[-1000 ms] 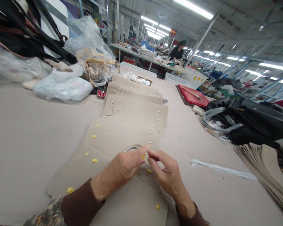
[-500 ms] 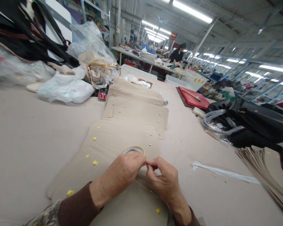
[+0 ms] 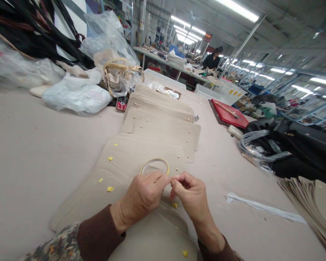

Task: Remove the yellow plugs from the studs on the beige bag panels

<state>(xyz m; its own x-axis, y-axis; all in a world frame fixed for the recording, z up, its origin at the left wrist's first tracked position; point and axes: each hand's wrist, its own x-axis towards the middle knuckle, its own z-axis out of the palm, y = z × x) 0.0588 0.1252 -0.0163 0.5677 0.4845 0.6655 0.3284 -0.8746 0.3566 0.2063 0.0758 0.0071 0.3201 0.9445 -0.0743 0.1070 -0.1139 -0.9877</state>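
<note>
My left hand [image 3: 142, 195] and my right hand [image 3: 188, 194] meet fingertip to fingertip over a row of overlapping beige leather panels [image 3: 141, 154]. Both hands are closed in a pinch on something small between them that I cannot make out. A thin roll of yellow tape [image 3: 155, 167] lies on the panel just beyond my left fingers. Small yellow tabs [image 3: 110, 189] dot the nearer panels. The farther panels [image 3: 163, 127] carry small metal studs.
Plastic bags [image 3: 76, 94] and black straps [image 3: 32, 40] pile at the left back. A red tray [image 3: 228, 113] and black bags [image 3: 293, 145] sit to the right, with a stack of tan pieces [image 3: 312, 206] at the right edge. A white strip [image 3: 263, 207] lies near. A person [image 3: 213, 59] works at a far table.
The hands have stayed pinched together over the panel. The view has shifted slightly, and the tape roll now shows fully beyond my left fingers.
</note>
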